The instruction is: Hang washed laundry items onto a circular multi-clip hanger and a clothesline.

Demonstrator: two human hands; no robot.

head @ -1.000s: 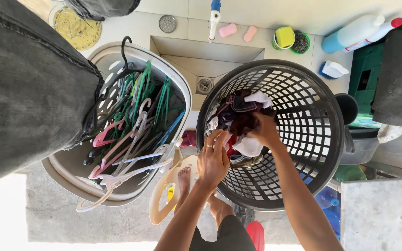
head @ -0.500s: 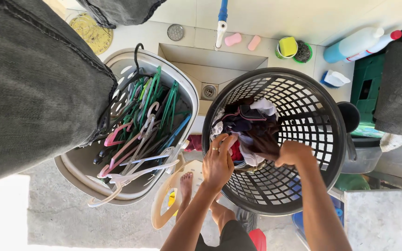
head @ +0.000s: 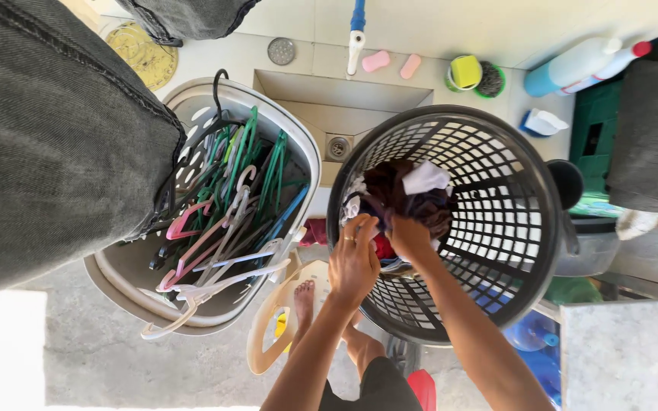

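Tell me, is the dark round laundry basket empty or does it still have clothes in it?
Not empty: a bundle of dark and white clothes sits inside the black basket, with both hands, left and right, on it.

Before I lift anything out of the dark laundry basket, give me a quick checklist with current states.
1. Left hand on the bundle of dark and white clothes: ok, fingers touch it at the near edge.
2. Right hand gripping the clothes: ok, closed on the fabric.
3. Round dark plastic mesh basket upright: ok.
4. Garments free of the mesh: cannot tell, lower layers hidden.
5. White oval basket of coloured plastic hangers apart from the hands: ok, to the left.
6. Bare foot clear of the dark basket: ok.
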